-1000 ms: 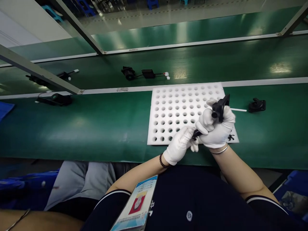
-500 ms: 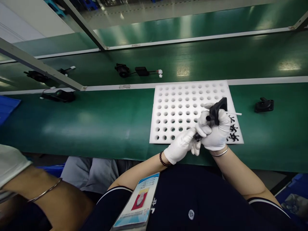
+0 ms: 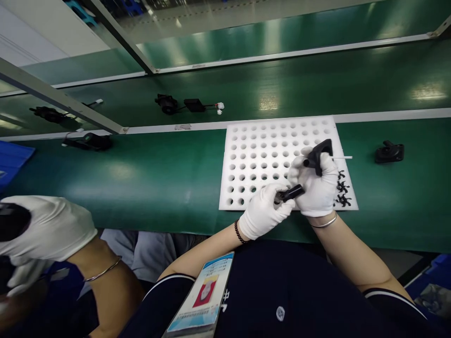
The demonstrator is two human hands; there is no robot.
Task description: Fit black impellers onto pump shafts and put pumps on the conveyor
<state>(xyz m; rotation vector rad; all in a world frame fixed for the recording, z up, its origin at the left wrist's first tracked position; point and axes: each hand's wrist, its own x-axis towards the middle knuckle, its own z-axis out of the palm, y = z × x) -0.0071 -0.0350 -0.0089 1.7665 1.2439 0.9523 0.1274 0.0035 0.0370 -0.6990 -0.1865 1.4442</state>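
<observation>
Around my hands, a white foam board with rows of round holes (image 3: pixel 246 162) lies beneath them, and my right hand covers part of it. Small black bladed rotors (image 3: pixel 342 187) sit at its right edge. A black plastic bracket (image 3: pixel 389 152) rests well apart to the right; a black motor-like unit (image 3: pixel 95 141) lies far left, near a blue bin (image 3: pixel 14 162). A grey metal post (image 3: pixel 66 101) slants across my view there.

The work surface is a glossy green bench (image 3: pixel 148 188). Beyond its pale rail, a green strip (image 3: pixel 317 87) carries a black wired assembly with white connectors (image 3: pixel 193 104). Blue stools stand on the floor behind.

My left hand (image 3: pixel 266 211) is closed around a black cylindrical part (image 3: pixel 292 193), over the board's near edge. My right hand (image 3: pixel 317 188) grips a black flared housing (image 3: pixel 319 157), a thin white rod (image 3: pixel 343 157) jutting out beside it.

Since the earlier frame, the cylinder shows clear of my right fingers, the wired assembly has shifted left, and a co-worker's gloved hand (image 3: pixel 52 230) has come fully in, holding something black.
</observation>
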